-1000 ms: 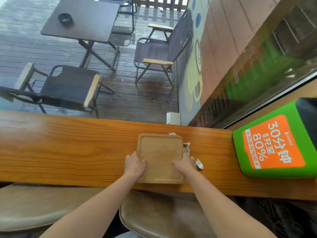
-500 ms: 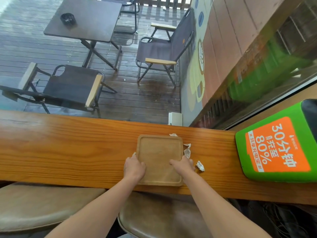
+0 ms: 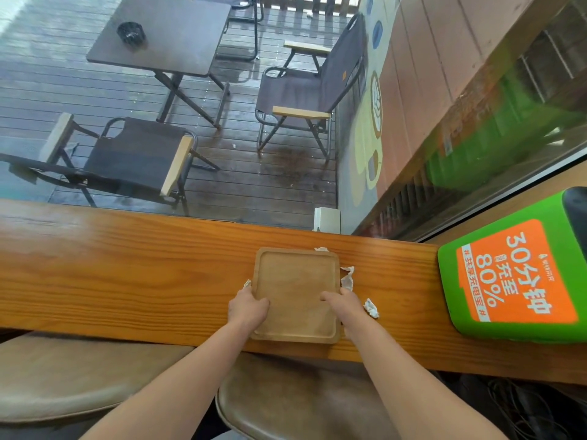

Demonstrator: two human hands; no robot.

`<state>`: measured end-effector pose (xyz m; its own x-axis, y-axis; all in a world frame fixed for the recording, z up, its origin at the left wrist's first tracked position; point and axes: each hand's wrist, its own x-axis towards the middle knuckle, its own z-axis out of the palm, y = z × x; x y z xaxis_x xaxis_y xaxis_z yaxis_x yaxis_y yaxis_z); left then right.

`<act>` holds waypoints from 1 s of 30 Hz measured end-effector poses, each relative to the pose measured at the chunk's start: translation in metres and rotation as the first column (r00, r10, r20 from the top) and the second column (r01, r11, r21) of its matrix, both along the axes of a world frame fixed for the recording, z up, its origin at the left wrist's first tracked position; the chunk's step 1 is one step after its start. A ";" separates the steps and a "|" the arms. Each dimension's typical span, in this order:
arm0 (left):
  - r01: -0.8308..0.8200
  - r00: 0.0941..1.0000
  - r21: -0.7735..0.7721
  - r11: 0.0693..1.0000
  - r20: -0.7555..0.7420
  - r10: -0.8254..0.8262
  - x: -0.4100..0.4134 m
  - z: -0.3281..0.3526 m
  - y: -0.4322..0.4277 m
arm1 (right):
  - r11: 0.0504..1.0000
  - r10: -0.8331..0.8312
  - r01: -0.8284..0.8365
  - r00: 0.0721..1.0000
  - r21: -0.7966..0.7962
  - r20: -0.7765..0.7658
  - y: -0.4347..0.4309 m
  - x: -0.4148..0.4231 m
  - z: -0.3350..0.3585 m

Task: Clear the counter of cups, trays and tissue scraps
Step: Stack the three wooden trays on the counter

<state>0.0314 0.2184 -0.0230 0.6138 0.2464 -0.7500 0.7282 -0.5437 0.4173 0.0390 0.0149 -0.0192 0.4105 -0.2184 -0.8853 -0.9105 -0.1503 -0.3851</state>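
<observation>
An empty square wooden tray (image 3: 295,281) lies on the orange wooden counter (image 3: 127,265), near its front edge. My left hand (image 3: 246,309) grips the tray's left rim, and my right hand (image 3: 344,304) grips its right rim. White tissue scraps lie around the tray: a crumpled one (image 3: 371,308) just right of my right hand, a longer one (image 3: 347,277) against the right rim, a small bit (image 3: 321,249) at the far corner, and a small bit (image 3: 247,283) by the left rim. No cup is in view.
A green box with an orange label (image 3: 514,274) stands on the counter at the right. Brown padded stools (image 3: 286,401) sit below the counter's front edge. Behind the counter a window shows a wet deck with folding chairs and a dark table.
The tray has tilted and shifted slightly toward me in both hands, uncovering a small scrap by its left rim. The other scraps have stayed in place.
</observation>
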 end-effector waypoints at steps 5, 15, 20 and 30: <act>-0.125 0.991 -0.007 0.992 -0.042 0.125 0.002 -0.002 -0.004 | 0.996 -0.063 0.064 0.998 0.056 -0.011 -0.002 0.000 0.000; -0.228 0.970 -0.037 0.973 -0.094 0.224 0.009 -0.005 -0.006 | 0.989 -0.122 0.119 0.992 0.089 0.027 0.002 -0.005 -0.004; -0.186 0.980 -0.007 0.983 -0.080 0.185 0.009 -0.004 -0.006 | 0.988 -0.140 0.136 0.988 0.074 0.058 0.001 -0.012 -0.007; -0.301 0.953 -0.033 0.953 -0.053 0.299 0.006 -0.009 0.000 | 0.971 -0.228 0.224 0.972 0.083 0.051 -0.002 -0.009 -0.011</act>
<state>0.0377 0.2180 -0.0320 0.4800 0.3826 -0.7895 0.8745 -0.2806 0.3957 0.0303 0.0131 -0.0298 0.4112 -0.2448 -0.8781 -0.8924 0.0884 -0.4425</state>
